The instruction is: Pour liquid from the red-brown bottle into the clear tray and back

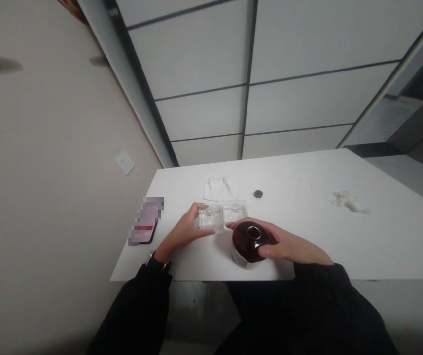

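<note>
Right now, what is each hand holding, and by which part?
The right hand grips the round glossy dark-red container across its upper part; the left hand holds the clear plastic two-cell tray by its left end.

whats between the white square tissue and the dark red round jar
In the head view, a clear plastic tray lies between the white square tissue and the dark red round jar; the right hand's fingers also lie there.

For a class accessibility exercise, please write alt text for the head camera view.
Seen from above, a person's left hand holds a clear plastic two-compartment tray while the right hand holds a round dark-red container with a white base. On the white table lie a crumpled white tissue, a small black disc and a blurred phone.
</note>
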